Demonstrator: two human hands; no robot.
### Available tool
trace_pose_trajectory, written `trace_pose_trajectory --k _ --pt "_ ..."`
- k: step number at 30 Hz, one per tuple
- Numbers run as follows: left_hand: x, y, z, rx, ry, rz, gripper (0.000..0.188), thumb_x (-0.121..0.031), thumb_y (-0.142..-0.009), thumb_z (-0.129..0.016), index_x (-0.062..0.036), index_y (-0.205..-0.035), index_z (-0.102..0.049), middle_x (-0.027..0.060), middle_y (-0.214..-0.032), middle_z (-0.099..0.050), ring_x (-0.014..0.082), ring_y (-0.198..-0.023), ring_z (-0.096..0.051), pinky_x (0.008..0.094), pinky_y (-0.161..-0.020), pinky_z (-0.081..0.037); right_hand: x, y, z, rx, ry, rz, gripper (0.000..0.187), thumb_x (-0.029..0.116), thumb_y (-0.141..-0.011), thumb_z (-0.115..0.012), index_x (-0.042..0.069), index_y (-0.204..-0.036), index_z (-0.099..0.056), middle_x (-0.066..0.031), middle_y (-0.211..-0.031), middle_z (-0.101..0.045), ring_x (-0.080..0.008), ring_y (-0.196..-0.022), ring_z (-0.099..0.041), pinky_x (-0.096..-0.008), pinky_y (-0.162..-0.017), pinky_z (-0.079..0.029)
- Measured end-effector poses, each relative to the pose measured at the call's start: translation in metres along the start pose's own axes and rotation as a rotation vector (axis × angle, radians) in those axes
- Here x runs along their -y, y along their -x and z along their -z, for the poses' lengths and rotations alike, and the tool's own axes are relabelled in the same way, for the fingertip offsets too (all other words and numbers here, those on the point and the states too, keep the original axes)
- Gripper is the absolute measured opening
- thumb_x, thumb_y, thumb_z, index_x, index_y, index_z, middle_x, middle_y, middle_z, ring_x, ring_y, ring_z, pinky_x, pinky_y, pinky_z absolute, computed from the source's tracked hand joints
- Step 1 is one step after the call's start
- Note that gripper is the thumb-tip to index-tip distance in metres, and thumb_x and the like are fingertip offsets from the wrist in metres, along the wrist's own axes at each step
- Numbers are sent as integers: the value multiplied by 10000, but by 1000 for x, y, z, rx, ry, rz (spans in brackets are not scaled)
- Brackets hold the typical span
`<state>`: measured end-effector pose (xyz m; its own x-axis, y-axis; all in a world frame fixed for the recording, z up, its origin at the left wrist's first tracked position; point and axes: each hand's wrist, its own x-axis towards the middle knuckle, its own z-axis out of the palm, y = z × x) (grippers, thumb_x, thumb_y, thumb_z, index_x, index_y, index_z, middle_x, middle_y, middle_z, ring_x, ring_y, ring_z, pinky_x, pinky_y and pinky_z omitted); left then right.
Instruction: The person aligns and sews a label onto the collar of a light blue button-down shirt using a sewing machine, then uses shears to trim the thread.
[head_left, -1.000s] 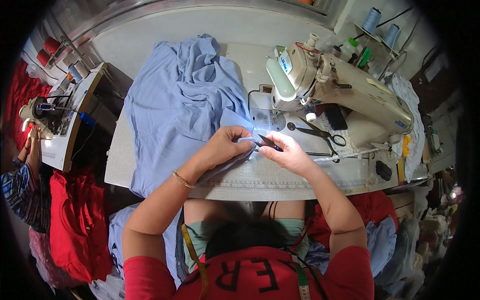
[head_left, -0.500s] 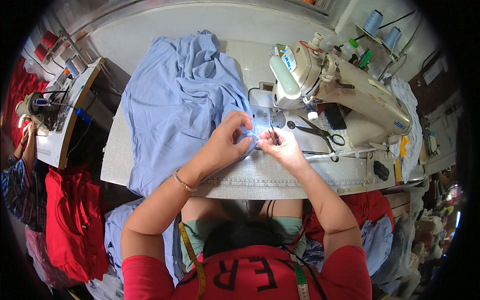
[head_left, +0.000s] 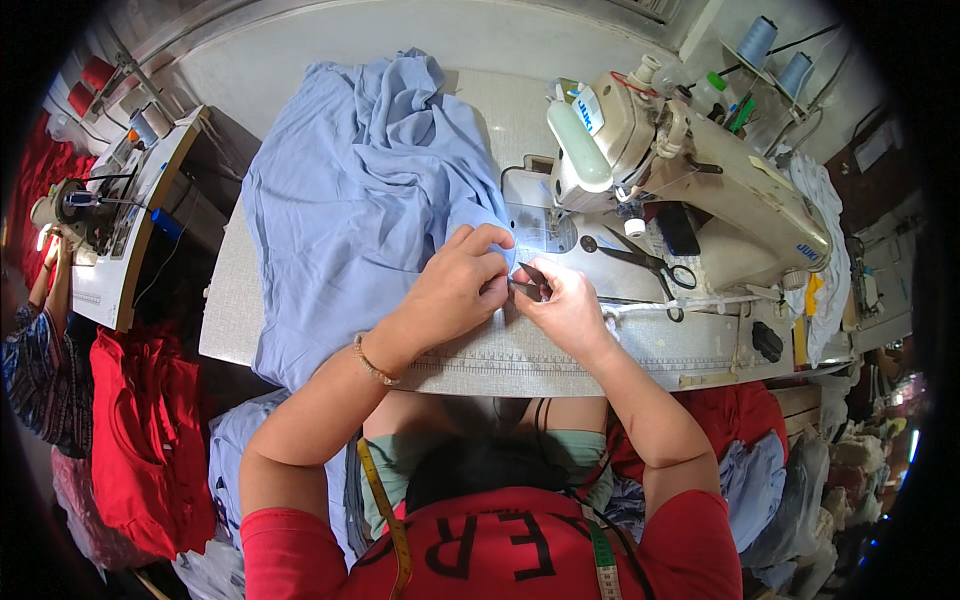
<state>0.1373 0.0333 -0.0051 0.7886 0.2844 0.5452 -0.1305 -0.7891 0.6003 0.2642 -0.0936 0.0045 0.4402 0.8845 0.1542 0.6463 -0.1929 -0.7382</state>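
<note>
A light blue garment (head_left: 350, 190) lies in loose folds over the left half of the sewing table. My left hand (head_left: 462, 280) is closed on the garment's right edge, its fingers bent and pinching the cloth. Close beside it, my right hand (head_left: 562, 308) grips a small pair of dark thread snips (head_left: 530, 281). Their two blades stand apart and point left, at the cloth edge by my left fingertips. Whether a thread lies between the blades is too small to tell. Both hands are just in front of the sewing machine's (head_left: 735, 185) needle area.
Black-handled scissors (head_left: 640, 262) lie on the machine bed right of my hands. A ruler strip (head_left: 560, 378) runs along the table's front edge. Thread cones (head_left: 757, 40) stand at the back right. At the far left, another person's arm (head_left: 60, 275) reaches to a second machine.
The snips have swung from upright to pointing left, and their blades have come to the cloth edge. My left fingers have curled further over the fabric. The view has shifted slightly.
</note>
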Motion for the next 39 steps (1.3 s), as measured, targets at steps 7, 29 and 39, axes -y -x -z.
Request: trace_pose_trajectory --k 7,29,39 --pt "6 0 -5 83 518 471 103 -66 -829 -615 36 -835 -627 7 -933 -585 46 -721 -500 204 -622 -413 -19 -14 0 128 -284 -117 235 228 -786 -661 16 -880 -621 -44 -654 -538 -132 -596 -452 -283 -597 -421" --pt "10 0 -1 137 533 580 163 -127 -877 -602 29 -894 -647 -48 -747 -581 15 -687 -483 189 -614 -414 11 21 3 -155 668 321 195 228 -801 -643 94 -841 -508 -79 -711 -590 -265 -622 -617 -380 -586 -488" --pt "9 1 -1 115 480 531 167 -126 -870 -611 38 -876 -642 -42 -759 -591 25 -699 -487 201 -626 -423 9 17 -1 -184 720 369 181 232 -807 -635 102 -828 -512 -65 -703 -578 -242 -612 -611 -354 -588 -489"
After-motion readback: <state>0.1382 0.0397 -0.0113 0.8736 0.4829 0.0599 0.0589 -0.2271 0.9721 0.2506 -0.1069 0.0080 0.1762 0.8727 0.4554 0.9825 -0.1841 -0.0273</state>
